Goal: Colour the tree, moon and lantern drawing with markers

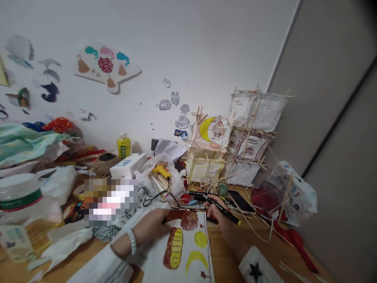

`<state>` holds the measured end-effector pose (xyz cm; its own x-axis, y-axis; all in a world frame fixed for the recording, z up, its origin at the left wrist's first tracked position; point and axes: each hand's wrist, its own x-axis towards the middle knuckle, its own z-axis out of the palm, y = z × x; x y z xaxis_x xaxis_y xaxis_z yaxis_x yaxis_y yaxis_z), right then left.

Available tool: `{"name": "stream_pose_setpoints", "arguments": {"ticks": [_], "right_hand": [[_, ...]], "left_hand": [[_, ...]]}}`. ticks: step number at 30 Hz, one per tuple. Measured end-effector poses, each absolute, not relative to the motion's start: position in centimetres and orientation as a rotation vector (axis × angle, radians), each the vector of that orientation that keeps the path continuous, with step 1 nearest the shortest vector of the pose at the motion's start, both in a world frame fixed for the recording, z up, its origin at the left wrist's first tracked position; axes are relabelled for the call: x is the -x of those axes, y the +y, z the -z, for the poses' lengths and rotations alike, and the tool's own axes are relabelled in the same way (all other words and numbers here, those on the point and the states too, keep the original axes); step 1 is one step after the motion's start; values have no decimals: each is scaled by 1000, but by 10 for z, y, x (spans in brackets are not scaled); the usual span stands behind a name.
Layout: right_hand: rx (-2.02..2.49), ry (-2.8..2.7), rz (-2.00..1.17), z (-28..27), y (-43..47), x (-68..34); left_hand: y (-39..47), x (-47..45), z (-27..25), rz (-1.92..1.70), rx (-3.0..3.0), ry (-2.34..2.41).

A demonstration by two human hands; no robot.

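A sheet of white paper [188,251] lies on the table in front of me, its drawings including a yellow moon, a yellow circle, a red-brown scribbled round shape and a brown-edged yellow oblong. My left hand [153,226], with a pale bead bracelet at the wrist, grips the paper's upper left edge; its fingertips are partly hidden and blurred. Above the paper's right corner, my right hand [218,212] is closed around a black marker [226,212] with a yellow end. Another black marker [197,193] lies just beyond, close to those fingers.
Behind the paper sit a plastic bag with a yellow glue gun [161,170], a white box [128,166] and a yellow bottle [123,145]. A stick-framed paper display [210,135] leans at the wall. A phone [241,201] lies right; a large jar [20,196] stands left.
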<state>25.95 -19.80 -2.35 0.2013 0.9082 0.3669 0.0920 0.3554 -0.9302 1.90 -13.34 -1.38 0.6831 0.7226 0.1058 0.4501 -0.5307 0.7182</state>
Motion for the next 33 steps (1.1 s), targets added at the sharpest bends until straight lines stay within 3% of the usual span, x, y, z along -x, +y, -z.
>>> {"name": "stream_pose_setpoints", "arguments": {"ticks": [5, 11, 15, 21, 30, 33], "right_hand": [[1050, -1274, -1111, 27, -199, -258], [1064, -1461, -1416, 30, -200, -251], [984, -1493, -1576, 23, -208, -250], [1039, -1730, -1351, 7, -197, -254], [1228, -1731, -1065, 28, -185, -251], [1218, -1797, -1095, 26, -190, -251]], "left_hand": [[-124, -23, 12, -308, -2292, 622], [-124, -34, 14, -555, -2371, 1166], [-135, -33, 28, -595, -2451, 1153], [-139, -30, 41, -577, -2644, 1079], [-139, -30, 42, -554, -2646, 1046], [-140, -30, 42, -540, -2653, 1042]]}}
